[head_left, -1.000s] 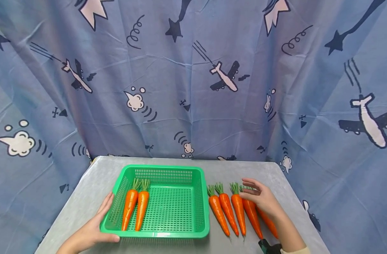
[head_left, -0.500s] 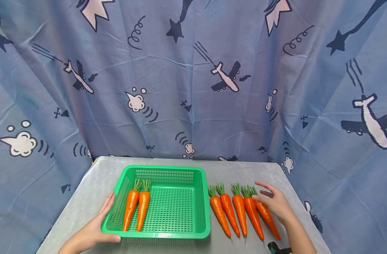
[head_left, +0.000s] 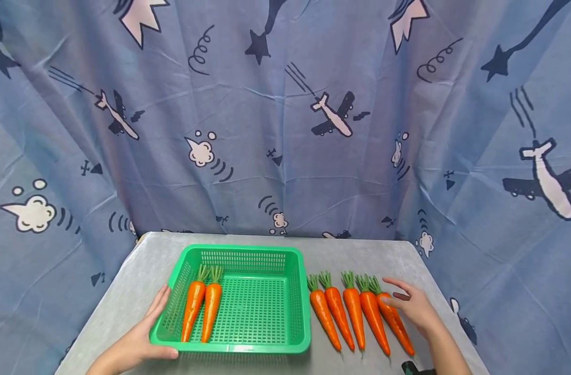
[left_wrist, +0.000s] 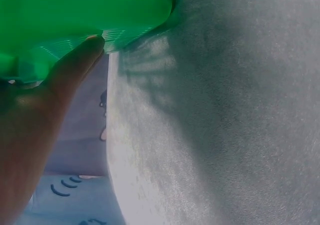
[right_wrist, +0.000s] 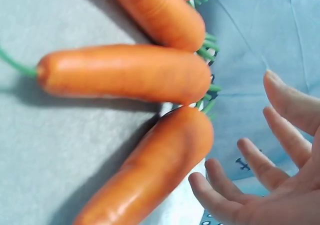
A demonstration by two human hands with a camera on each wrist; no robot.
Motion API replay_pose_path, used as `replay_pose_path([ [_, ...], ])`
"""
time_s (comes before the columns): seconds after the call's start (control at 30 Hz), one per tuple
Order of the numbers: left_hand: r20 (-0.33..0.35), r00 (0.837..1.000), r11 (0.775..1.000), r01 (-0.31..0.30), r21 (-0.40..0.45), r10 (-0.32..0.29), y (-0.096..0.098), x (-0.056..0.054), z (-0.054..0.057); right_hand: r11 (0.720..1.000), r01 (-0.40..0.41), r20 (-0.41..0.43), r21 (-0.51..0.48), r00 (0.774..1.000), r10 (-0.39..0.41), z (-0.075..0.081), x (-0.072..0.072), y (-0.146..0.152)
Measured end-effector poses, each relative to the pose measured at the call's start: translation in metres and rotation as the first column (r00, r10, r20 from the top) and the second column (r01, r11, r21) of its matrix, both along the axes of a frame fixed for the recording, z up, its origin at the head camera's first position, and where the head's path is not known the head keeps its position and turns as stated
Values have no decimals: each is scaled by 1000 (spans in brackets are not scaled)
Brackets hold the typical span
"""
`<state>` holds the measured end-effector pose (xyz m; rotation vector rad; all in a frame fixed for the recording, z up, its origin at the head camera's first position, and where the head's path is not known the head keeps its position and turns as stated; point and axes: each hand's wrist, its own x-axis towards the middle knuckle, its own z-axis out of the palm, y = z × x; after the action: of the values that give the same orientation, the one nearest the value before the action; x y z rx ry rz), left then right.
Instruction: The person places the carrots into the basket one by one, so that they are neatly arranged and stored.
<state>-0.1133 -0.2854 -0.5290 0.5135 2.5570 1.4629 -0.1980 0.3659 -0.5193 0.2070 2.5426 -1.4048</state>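
- Green basket [head_left: 234,348] is set on the pale grey tabletop [head_left: 360,251], nearer the left edge than the right; its far wall is placed just short of the far edge, roughly parallel to it.
- Two carrots [head_left: 193,310] are laid side by side in the basket, along its left wall; green tops are pointed to the tabletop's far edge, tips to its near edge.
- Five carrots [head_left: 354,319] are lined up between the basket's right wall and the tabletop's right edge; tops are turned to the far edge, tips angled toward the near right corner.
- Leftmost of the five is placed just beside the basket.
- Left hand [head_left: 135,338] is laid against the basket's near left corner: fingers stretched along the outside of the left wall, thumb along the near wall, nothing clenched. In the left wrist view the thumb tip is seen against the outer wall.
- Right hand [head_left: 412,307] is released, nothing grasped; fingers are spread, held beside the rightmost carrot [head_left: 395,323], toward the tabletop's right edge. One fingertip is seen over that carrot from the head view; contact cannot be told.
- Dark object [head_left: 409,367] by the right wrist is partly cut off.
- Blue curtain [head_left: 238,114], printed with planes and stars, is hung behind the far edge and along both side edges.
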Motion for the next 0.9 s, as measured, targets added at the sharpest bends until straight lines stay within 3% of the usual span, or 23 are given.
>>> replay_pose_path([
  [0.13,20,1000,1000,-3,-9,3,0,0,1,1000,-13,55,-15,998,14,-9,-4,4],
  [0.47,17,1000,1000,0,19,-1,0,-7,3,999,-30,67,34,997,28,-24,-9,13],
  [0.9,20,1000,999,-15,33,14,1,-2,0,989,-114,88,92,990,106,-36,-21,17],
])
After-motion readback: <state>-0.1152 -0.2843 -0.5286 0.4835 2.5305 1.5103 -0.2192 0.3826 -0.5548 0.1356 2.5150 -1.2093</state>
